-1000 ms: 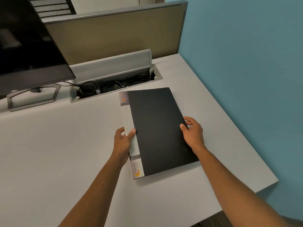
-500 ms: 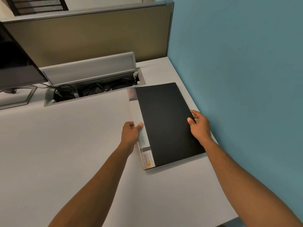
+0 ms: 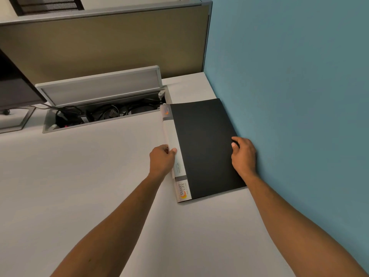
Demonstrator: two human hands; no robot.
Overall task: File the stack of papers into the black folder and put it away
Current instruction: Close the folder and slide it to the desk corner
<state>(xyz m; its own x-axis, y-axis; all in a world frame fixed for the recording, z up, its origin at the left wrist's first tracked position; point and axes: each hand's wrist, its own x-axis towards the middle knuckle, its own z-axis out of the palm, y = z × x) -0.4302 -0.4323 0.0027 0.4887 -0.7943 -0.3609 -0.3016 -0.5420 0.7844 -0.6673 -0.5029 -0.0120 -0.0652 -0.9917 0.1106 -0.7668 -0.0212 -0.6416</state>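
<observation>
The black folder (image 3: pixel 203 144) lies closed and flat on the white desk (image 3: pixel 89 186), its right edge against the teal wall. A white spine label with an orange logo runs down its left side. My left hand (image 3: pixel 162 162) grips the spine edge, thumb on top. My right hand (image 3: pixel 244 156) holds the folder's right edge next to the wall, fingers curled onto the cover. No loose papers are visible.
An open cable tray (image 3: pixel 103 114) with its grey lid raised and black cables inside sits just behind the folder's far left corner. A monitor (image 3: pixel 16 86) and its stand are at the far left. A tan partition (image 3: pixel 103 43) backs the desk; the teal wall (image 3: pixel 289 96) bounds the right.
Both hands have slid the folder to the right and slightly away, until its right edge meets the teal wall. The view has turned right, pushing the monitor toward the left edge.
</observation>
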